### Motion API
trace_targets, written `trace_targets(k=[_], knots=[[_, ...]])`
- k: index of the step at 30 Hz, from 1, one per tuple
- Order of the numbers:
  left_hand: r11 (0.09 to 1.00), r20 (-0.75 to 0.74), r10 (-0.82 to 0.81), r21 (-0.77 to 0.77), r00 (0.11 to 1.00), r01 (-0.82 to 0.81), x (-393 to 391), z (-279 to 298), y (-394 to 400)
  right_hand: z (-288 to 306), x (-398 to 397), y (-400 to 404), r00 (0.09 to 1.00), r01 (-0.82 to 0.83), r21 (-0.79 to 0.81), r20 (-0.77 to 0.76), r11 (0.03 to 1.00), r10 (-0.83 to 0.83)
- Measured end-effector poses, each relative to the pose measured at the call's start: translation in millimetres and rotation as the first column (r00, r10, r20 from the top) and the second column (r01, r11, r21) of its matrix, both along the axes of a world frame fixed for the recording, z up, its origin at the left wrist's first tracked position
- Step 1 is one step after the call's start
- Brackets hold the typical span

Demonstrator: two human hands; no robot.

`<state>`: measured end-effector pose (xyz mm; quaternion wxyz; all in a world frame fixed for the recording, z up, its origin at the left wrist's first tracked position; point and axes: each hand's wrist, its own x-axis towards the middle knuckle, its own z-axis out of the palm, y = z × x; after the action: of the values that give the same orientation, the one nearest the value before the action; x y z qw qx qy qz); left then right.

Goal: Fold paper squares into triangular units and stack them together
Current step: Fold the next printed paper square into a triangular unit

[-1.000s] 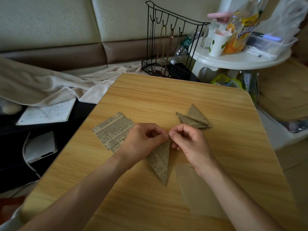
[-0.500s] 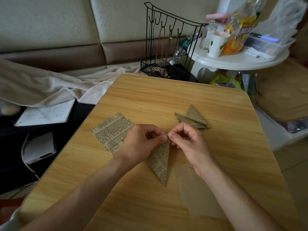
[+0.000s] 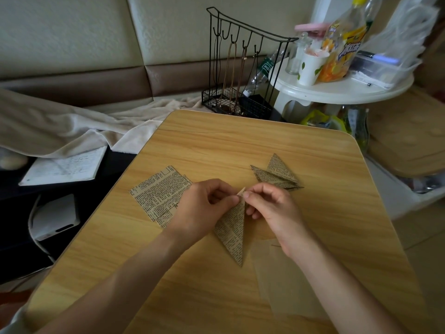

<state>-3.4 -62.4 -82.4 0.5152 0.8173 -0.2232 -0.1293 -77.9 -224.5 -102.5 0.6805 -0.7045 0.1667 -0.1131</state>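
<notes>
A newsprint paper folded into a narrow triangle (image 3: 232,233) lies on the wooden table (image 3: 240,145), its point toward me. My left hand (image 3: 204,208) and my right hand (image 3: 272,210) meet at its far end, and both pinch the paper's top corner between thumb and fingers. A small flap of paper sticks up between the fingertips. Flat newsprint squares (image 3: 160,194) lie to the left, partly under my left hand. Two or three finished triangular units (image 3: 277,174) are stacked together to the right, beyond my right hand.
A plain brown sheet (image 3: 286,280) lies under my right forearm. A black wire rack (image 3: 243,68) stands past the table's far edge. A white round side table (image 3: 342,88) carries a cup, bottles and a plastic box. A blanket and a notebook (image 3: 65,165) lie at the left.
Both hands stay at the triangle's top corner. The corner flap has been lifted slightly between the fingertips. The triangle itself has not shifted.
</notes>
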Motion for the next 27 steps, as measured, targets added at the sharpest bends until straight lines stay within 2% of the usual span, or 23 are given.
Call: trace_targets(k=[3, 5, 9, 11, 16, 20, 27], knots=[[0.994, 0.371, 0.024, 0.091, 0.928, -0.063, -8, -1, -5, -1, 2, 3, 0.998, 0.063, 0.036, -0.011, 0.997, -0.062], [0.992, 0.450, -0.044, 0.127, 0.892, -0.016, -14, -2, -8, -2, 2, 5, 0.996, 0.085, 0.046, -0.002, 0.995, -0.085], [0.954, 0.392, -0.147, 0.298, 0.908, 0.026, -23, -11, -13, -3, 2, 6, 0.996, 0.086, 0.065, -0.006, 0.994, -0.086], [0.947, 0.382, -0.144, 0.321, 0.913, 0.016, -23, -13, -13, -3, 2, 5, 0.997, 0.076, 0.061, 0.006, 0.995, -0.076], [0.989, 0.264, -0.042, 0.149, 0.963, 0.002, -15, -7, -11, -1, 1, 7, 0.999, 0.040, 0.038, 0.033, 0.998, -0.041], [0.999, 0.067, 0.028, 0.015, 0.997, -0.029, -9, 1, -7, -1, 1, 5, 0.997, 0.070, 0.041, 0.038, 0.997, -0.072], [0.993, -0.164, 0.026, -0.113, 0.986, -0.045, -5, 5, -2, -3, 0, 5, 0.994, 0.052, 0.002, 0.099, 0.999, -0.052]])
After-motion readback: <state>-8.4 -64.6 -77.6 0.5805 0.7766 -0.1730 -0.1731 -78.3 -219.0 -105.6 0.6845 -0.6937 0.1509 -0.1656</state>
